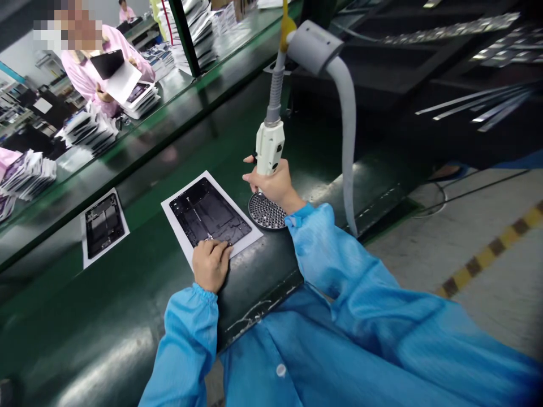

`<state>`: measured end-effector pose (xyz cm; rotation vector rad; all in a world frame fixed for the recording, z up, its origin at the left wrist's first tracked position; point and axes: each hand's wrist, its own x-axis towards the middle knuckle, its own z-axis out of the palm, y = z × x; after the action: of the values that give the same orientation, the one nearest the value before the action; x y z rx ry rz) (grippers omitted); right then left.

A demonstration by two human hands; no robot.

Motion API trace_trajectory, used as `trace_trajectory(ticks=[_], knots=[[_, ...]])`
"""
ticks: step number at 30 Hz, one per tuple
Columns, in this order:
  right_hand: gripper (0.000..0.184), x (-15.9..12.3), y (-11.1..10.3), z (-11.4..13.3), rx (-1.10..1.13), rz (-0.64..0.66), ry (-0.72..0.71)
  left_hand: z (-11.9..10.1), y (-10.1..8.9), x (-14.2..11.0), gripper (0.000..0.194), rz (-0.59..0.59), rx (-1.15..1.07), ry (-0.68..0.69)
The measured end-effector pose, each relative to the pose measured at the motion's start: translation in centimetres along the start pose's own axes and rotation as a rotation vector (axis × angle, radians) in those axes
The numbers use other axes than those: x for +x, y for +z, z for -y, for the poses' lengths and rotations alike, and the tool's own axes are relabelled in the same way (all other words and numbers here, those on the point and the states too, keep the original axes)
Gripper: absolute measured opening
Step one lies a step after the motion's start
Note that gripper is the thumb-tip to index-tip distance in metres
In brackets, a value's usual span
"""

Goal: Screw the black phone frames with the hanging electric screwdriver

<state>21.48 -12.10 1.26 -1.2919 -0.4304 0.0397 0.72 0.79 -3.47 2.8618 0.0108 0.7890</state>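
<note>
My right hand [271,181] is wrapped around a white electric screwdriver [270,146] that hangs upright from a grey corrugated sleeve. Its lower end is over a round metal screw tray [266,213] full of small holes; the hand hides part of the tip and tray. My left hand [211,264] rests with curled fingers on the near edge of a black tablet housing [212,210], its inner side facing up. Under the housing lies a white sheet [248,244]. What small part the left fingertips may touch is hidden.
Another opened tablet [104,223] lies on white paper farther left along the green bench [139,288]. A grey hose [348,130] curves down at my right. Across the rail, a person in pink [123,68] handles a tablet beside stacks [91,130] of papers and tablets.
</note>
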Motion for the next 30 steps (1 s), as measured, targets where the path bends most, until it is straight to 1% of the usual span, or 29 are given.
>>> trace_trajectory(ticks=[2,4,8,11,15,17,21,24,27,30], knots=[[0.026,0.0,0.0,-0.1,-0.01,-0.008,0.0,-0.1,0.0,0.0,0.025,-0.01,0.074,-0.082],[0.025,0.1,0.0,-0.2,-0.011,-0.01,-0.003,-0.3,0.0,0.0,0.029,0.018,0.126,-0.123],[0.025,0.1,0.0,-0.4,0.009,-0.005,0.006,-0.4,0.2,-0.1,0.028,0.076,0.155,-0.139],[0.024,0.1,-0.1,-0.5,0.012,-0.003,0.005,-0.2,0.1,-0.2,0.03,0.072,0.123,-0.142],[0.023,0.1,0.0,-0.2,-0.007,0.004,0.02,0.9,-0.4,-0.1,0.029,0.013,0.089,-0.198],[0.022,0.1,0.0,-0.1,-0.013,0.008,0.028,1.7,-0.8,-0.1,0.027,0.009,0.075,-0.233],[0.021,0.2,0.0,-0.2,-0.023,0.014,0.043,3.3,-1.4,-0.2,0.026,0.043,0.009,-0.234],[0.021,0.3,0.0,-0.3,-0.039,0.017,0.047,4.0,-1.5,-0.3,0.027,0.069,-0.016,-0.227],[0.021,0.2,0.0,-0.4,-0.044,0.019,0.044,4.1,-1.5,0.0,0.028,0.107,0.013,-0.24],[0.022,0.1,0.0,-0.2,-0.045,-0.001,0.022,3.9,-1.5,0.4,0.023,0.137,0.035,-0.259]])
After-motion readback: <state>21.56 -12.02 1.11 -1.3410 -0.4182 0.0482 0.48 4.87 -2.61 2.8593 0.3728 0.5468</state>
